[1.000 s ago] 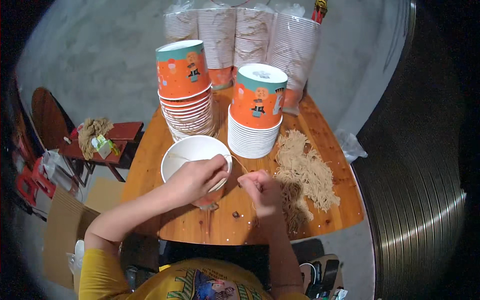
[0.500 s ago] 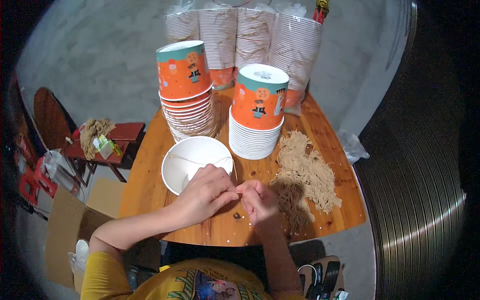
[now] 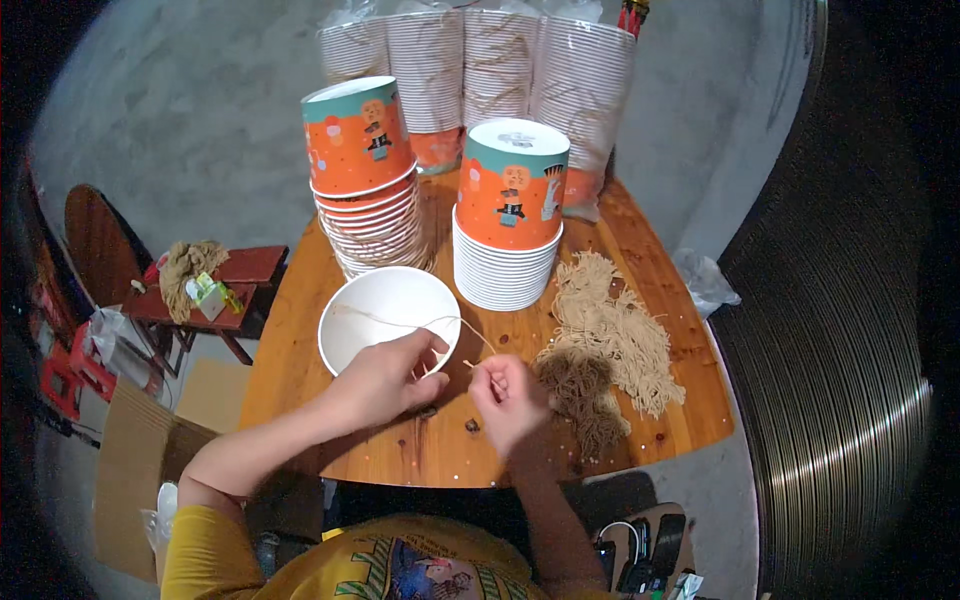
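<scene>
Left hand (image 3: 385,378) and right hand (image 3: 507,397) each pinch a thin string (image 3: 430,322) trailing into the white paper bowl (image 3: 385,312) at 11 o'clock; the twine pile (image 3: 612,340) lies at 3 o'clock.

Count on inspection: two hands at work, the left hand (image 3: 385,378) and the right hand (image 3: 510,400). One open white paper bowl (image 3: 385,310) lies on one round wooden table (image 3: 400,455). Two unwrapped stacks of orange paper bowls stand upside down, the left stack (image 3: 365,180) and the right stack (image 3: 510,215). Four plastic-wrapped bowl stacks (image 3: 490,70) stand in a row at the table's far edge. Two heaps of strings: one pale heap (image 3: 615,325), one darker brown heap (image 3: 585,395). One single string (image 3: 455,322) runs between the hands and over the bowl. One red stool (image 3: 225,285) and one cardboard box (image 3: 135,470) stand on the floor.
</scene>
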{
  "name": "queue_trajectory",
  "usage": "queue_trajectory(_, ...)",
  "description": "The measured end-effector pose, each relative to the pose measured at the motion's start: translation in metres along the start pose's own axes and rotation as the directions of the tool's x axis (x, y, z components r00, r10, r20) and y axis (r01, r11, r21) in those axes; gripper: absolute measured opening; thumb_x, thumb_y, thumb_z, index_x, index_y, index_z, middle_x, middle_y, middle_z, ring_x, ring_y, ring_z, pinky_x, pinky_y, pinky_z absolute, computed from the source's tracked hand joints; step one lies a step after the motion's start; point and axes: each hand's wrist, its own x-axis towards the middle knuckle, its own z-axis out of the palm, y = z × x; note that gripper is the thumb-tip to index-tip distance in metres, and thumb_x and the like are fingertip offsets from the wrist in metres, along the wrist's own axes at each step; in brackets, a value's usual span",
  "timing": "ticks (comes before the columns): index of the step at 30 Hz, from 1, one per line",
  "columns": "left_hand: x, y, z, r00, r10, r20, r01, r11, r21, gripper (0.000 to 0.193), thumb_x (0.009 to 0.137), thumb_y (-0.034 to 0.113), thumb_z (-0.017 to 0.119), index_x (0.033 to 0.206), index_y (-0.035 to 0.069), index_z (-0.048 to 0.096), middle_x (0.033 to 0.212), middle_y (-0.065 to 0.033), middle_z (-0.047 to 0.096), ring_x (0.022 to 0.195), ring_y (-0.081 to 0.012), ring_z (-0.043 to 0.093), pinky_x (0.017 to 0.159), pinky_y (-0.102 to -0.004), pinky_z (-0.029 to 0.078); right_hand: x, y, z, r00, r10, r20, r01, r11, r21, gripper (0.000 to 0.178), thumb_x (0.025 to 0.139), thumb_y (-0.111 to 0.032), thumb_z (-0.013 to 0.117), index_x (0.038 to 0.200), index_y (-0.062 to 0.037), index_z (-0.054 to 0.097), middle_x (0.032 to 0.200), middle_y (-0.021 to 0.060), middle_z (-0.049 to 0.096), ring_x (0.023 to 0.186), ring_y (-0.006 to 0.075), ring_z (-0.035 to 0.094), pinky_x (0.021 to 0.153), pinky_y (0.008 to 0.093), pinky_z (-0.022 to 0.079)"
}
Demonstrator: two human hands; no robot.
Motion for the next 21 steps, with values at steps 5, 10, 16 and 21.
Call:
queue_trajectory(5, -0.009, -0.002, -0.014, 0.998, -0.051, 0.045, 0.051, 0.999, 0.004, 0.040, 0.078, 0.016, 0.061, 0.116, 0.004, 0.055, 0.078, -0.0132, 0.062, 0.073, -0.0248, 0.062, 0.067, -0.0340, 0.050, 0.000, 0.004, 0.011, 0.998, -0.062, 0.031, 0.067, 0.982, -0.175, 0.012, 0.079, -0.001, 0.064, 0.084, -0.0030, 0.054, 0.065, 0.0015, 0.057, 0.057, 0.0061, 0.054, 0.053, 0.0232, 0.045)
queue_trajectory(10, -0.013, -0.008, -0.022, 0.982, -0.098, 0.164, 0.118, 0.987, -0.112, 0.045, 0.075, 0.012, 0.063, 0.119, 0.005, 0.056, 0.073, -0.0060, 0.058, 0.068, -0.0142, 0.056, 0.066, -0.0291, 0.047, -0.003, 0.002, 0.024, 0.991, -0.131, 0.021, 0.131, 0.953, -0.272, 0.014, 0.078, -0.003, 0.065, 0.085, -0.0034, 0.053, 0.069, 0.0074, 0.061, 0.060, 0.0153, 0.062, 0.056, 0.0295, 0.050)
queue_trajectory(16, -0.016, -0.007, -0.022, 0.980, -0.100, 0.171, 0.123, 0.983, -0.133, 0.047, 0.075, 0.010, 0.063, 0.121, 0.006, 0.055, 0.074, -0.0046, 0.057, 0.069, -0.0128, 0.055, 0.067, -0.0280, 0.047, -0.006, 0.004, 0.029, 0.992, -0.113, 0.049, 0.122, 0.950, -0.287, 0.014, 0.078, -0.003, 0.064, 0.084, -0.0030, 0.051, 0.070, 0.0093, 0.061, 0.062, 0.0189, 0.063, 0.057, 0.0312, 0.051)
queue_trajectory(21, -0.016, -0.008, -0.021, 0.985, -0.071, 0.156, 0.092, 0.987, -0.130, 0.047, 0.075, 0.008, 0.063, 0.121, 0.005, 0.054, 0.074, -0.0048, 0.057, 0.068, -0.0126, 0.055, 0.066, -0.0277, 0.047, -0.006, 0.005, 0.030, 0.990, -0.130, 0.052, 0.140, 0.951, -0.276, 0.014, 0.078, -0.003, 0.064, 0.083, -0.0027, 0.051, 0.070, 0.0093, 0.061, 0.062, 0.0197, 0.063, 0.057, 0.0315, 0.051)
